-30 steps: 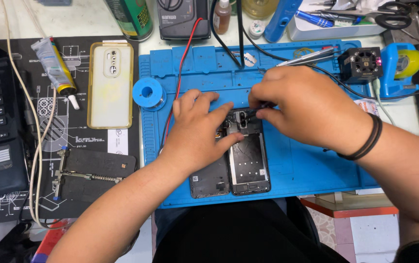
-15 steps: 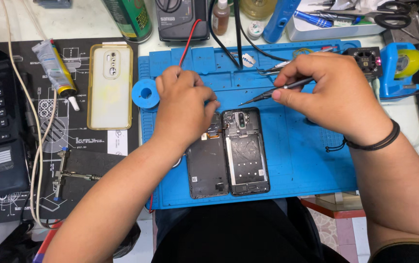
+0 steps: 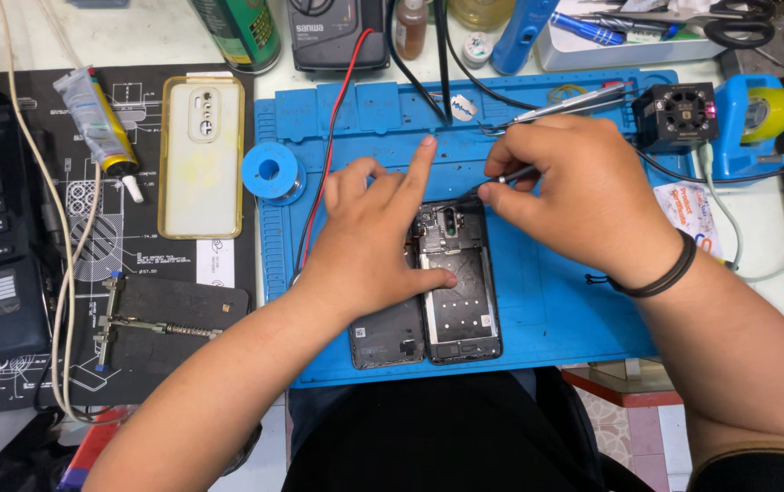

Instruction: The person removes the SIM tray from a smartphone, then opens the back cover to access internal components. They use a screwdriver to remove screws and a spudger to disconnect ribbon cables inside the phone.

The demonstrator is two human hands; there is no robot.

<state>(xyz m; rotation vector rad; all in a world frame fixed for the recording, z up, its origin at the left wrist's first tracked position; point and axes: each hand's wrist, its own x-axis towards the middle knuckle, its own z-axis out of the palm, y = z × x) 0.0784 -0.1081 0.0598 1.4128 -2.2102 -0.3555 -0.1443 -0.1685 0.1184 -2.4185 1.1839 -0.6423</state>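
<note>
the opened phone (image 3: 458, 282) lies face down near the front edge of the blue repair mat (image 3: 556, 310), its back cover already off and the bare frame, camera block and metal shielding showing; a dark flat panel (image 3: 386, 333) lies touching its left side. so the opening-up looks done, and the work seems to be in the middle stage, on the small parts at the phone's upper end; nothing here shows the phone being closed again, and the yellowish clear case (image 3: 201, 157) sits well apart on the black mat, so reassembly looks still to come

the left hand (image 3: 372, 239) rests on the phone's upper left part, palm down, fingers spread, the index finger stretched out toward the back of the mat; its grip holds nothing, it only presses the phone to the counter. the right hand (image 3: 574, 187) has thumb and fingers pinched on thin metal tweezers (image 3: 501, 179), whose tip points down-left toward the top edge of the phone

against the frame half a second back: the left hand has slid down and right to cover the phone's upper left corner, where it was above and left of it, and its index finger is now extended. the right hand has come lower, bringing the tweezer tip nearer the camera end. the phone, the solder spool (image 3: 271, 170) and the case lie as they did
</note>
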